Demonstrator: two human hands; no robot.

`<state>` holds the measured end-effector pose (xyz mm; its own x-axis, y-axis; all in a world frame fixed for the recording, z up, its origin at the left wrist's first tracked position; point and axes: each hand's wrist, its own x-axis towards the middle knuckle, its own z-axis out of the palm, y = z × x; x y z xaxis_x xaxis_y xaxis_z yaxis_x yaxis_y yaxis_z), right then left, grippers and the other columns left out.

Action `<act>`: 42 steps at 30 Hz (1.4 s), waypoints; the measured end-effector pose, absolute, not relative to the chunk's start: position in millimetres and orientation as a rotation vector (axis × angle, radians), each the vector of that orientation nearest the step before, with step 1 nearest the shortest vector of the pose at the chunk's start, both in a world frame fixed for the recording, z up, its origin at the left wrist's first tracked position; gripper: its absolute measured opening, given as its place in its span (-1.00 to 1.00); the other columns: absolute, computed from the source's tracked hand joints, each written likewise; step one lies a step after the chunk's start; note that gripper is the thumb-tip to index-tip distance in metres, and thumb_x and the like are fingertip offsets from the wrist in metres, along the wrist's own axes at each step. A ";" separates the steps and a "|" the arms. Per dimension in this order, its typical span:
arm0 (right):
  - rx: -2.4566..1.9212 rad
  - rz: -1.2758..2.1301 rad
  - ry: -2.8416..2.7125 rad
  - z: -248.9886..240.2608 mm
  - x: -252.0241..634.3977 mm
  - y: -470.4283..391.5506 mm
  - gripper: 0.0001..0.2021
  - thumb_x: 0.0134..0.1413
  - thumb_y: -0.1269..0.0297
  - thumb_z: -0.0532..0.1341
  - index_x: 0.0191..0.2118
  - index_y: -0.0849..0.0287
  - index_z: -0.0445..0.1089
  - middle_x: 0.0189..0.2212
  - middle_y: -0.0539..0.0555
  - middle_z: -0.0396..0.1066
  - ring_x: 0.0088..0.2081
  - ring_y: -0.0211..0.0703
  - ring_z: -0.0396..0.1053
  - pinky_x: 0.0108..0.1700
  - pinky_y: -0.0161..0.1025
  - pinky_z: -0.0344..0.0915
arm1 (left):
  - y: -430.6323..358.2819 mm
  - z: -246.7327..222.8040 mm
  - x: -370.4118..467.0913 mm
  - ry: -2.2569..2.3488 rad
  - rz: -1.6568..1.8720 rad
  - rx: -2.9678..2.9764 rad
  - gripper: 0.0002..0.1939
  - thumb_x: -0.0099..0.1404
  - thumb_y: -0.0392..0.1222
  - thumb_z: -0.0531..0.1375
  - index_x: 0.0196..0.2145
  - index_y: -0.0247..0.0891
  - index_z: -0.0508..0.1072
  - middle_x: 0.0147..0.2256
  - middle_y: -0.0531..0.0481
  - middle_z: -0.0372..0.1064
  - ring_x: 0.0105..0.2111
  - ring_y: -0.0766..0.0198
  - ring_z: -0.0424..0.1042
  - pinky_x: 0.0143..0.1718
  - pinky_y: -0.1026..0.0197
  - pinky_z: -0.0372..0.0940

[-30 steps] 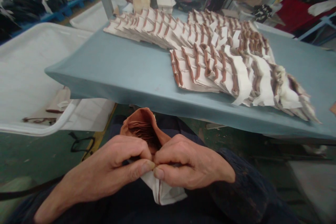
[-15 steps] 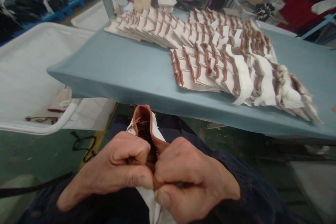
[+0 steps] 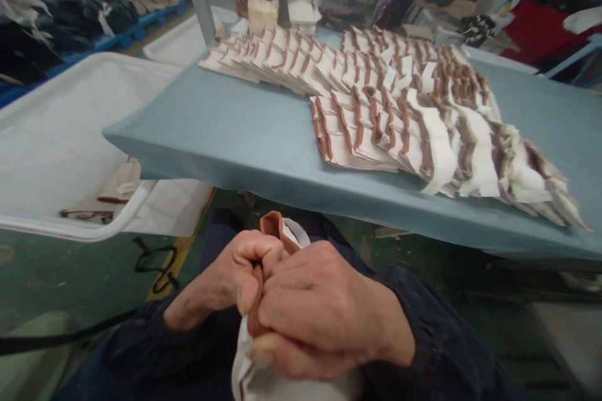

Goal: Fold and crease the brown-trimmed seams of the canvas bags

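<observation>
Over my lap I hold a sewn piece, white cloth (image 3: 243,357) with a brown edge (image 3: 271,223); hands cover its middle, so its exact kind cannot be made out. My left hand (image 3: 235,279) is closed, thumb and bent fingers pinching the brown edge. Pressed right beside it, my right hand (image 3: 320,313) is closed too, its fingers folded over the same piece. White cloth hangs down below both hands, and a brown-lined end pokes out beyond them.
In front stands a table with a blue-grey cover (image 3: 226,131). Overlapping rows of white-and-brown pieces (image 3: 367,131) lie on it. At left is a white plastic tub (image 3: 108,225) with a few pieces inside. A grey post (image 3: 197,0) rises at the table's far left corner.
My left hand has turned and drawn in against the right, which now overlaps it. The piece's brown opening, wide before, is bunched and mostly covered. The view has shifted slightly.
</observation>
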<state>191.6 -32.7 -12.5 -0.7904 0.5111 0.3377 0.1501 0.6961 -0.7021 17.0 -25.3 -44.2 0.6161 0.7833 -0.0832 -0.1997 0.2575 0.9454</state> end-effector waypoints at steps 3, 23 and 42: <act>-0.463 0.916 -2.310 -10.2 198.3 -20.8 -0.61 0.54 0.20 0.06 -0.38 0.12 0.43 -0.54 0.04 0.49 -0.51 -0.21 0.38 -0.38 -0.20 0.31 | -19.5 -55.7 4.0 0.700 0.804 1.216 -0.31 0.22 0.22 0.47 -0.63 -0.22 0.15 -0.58 0.12 0.16 -0.49 0.32 0.12 -0.42 0.22 0.14; -0.577 0.776 -2.235 -10.3 206.5 0.8 -0.65 0.50 0.18 0.20 -0.40 0.11 0.24 -0.56 -0.11 0.34 -0.53 -0.34 0.26 -0.43 -0.32 0.08 | -13.4 1.8 -13.4 0.843 0.574 1.811 -0.44 0.64 0.14 -0.05 -0.49 -0.20 0.20 -0.52 0.12 0.18 -0.49 0.32 0.18 -0.43 0.24 0.09; -0.525 1.025 -2.198 -9.9 218.0 -2.2 -0.49 0.34 -0.21 0.31 -0.40 0.16 0.38 -0.57 -0.12 0.31 -0.55 -0.37 0.17 -0.45 -0.35 0.07 | -11.9 -13.1 -12.5 0.682 0.461 1.561 -0.52 0.50 0.06 0.20 -0.51 -0.22 0.22 -0.52 0.19 0.05 -0.51 0.39 0.04 -0.50 0.29 -0.01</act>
<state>218.0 -2.2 -9.9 -0.7096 0.5888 0.3871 0.0818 0.6144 -0.7847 -12.5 -11.9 -13.1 0.7403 0.6642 -0.1037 0.1514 -0.0144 0.9884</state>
